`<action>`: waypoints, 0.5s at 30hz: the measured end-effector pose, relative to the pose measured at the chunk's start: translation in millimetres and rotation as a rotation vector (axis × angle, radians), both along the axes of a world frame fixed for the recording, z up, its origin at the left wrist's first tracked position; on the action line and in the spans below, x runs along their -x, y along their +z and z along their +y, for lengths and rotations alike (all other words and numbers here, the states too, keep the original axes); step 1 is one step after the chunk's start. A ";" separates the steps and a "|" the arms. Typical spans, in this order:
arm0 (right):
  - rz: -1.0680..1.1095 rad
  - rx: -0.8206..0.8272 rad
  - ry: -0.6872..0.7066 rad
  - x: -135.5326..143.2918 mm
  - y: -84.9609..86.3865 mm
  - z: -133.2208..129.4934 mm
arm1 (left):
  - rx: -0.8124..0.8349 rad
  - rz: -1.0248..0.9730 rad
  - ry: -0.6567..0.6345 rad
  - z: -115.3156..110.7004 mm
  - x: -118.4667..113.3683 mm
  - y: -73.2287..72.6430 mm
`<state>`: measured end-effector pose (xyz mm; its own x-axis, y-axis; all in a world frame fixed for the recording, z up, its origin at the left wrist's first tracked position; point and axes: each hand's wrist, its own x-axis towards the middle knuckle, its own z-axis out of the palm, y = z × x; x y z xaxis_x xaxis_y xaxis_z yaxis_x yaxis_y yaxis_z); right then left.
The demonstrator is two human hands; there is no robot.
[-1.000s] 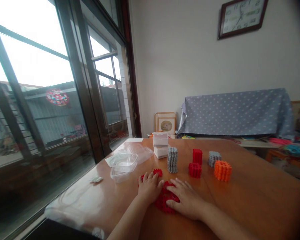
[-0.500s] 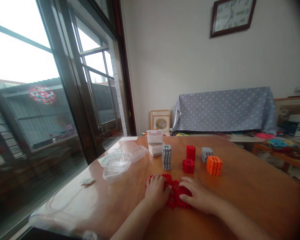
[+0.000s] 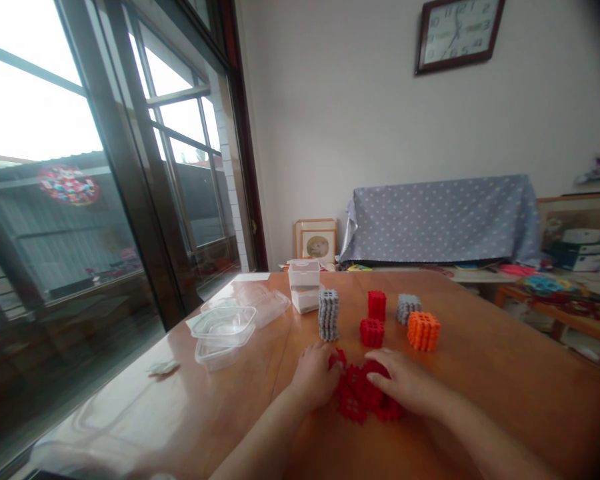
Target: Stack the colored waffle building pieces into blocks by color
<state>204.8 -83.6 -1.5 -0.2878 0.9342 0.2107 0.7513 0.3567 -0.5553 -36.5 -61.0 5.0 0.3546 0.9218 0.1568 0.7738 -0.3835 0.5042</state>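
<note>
Red notched plastic building pieces (image 3: 354, 393) lie in a loose cluster on the table in front of me. My left hand (image 3: 316, 375) is closed at the cluster's left side, its thumb and fingers on a small red piece (image 3: 338, 359). At the right side, my right hand (image 3: 405, 381) curves over another red piece (image 3: 376, 369), held between thumb and fingers. Just beyond stand stacks of such pieces: a tall grey stack (image 3: 329, 315), a short red stack (image 3: 372, 333), a taller red stack (image 3: 377, 305), a grey stack (image 3: 409, 308) and an orange stack (image 3: 424, 331).
Clear plastic containers (image 3: 224, 323) and a crumpled plastic bag (image 3: 270, 303) lie on the left of the wooden table (image 3: 490, 373). Two stacked white boxes (image 3: 305, 275) stand near the back edge. A small pale packet (image 3: 163, 368) is at far left.
My left hand has drawn its fingers in around a small red piece. The red cluster has shifted and spread toward my right hand, which has a piece in its grasp. The view has turned slightly right.
</note>
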 end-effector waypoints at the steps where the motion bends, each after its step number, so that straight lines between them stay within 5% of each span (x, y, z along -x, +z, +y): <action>1: 0.003 0.011 -0.005 -3.2 3.2 1.6 | -0.024 -0.066 0.031 4.8 1.3 0.9; 4: -0.019 0.045 -0.004 -12.4 15.2 9.3 | -0.060 -0.260 0.135 22.3 1.9 4.8; 9: -0.004 0.070 0.012 -16.6 30.2 31.8 | -0.018 -0.293 0.093 49.0 -10.3 14.9; 15: 0.060 0.015 0.000 1.3 22.7 45.8 | 0.028 -0.319 0.050 58.2 -7.8 8.1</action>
<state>203.5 -37.8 21.2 -0.2752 0.9374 0.2135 0.7163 0.3481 -0.6048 -28.8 -2.8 13.1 0.2460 0.9424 0.2268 0.5923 -0.3314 0.7344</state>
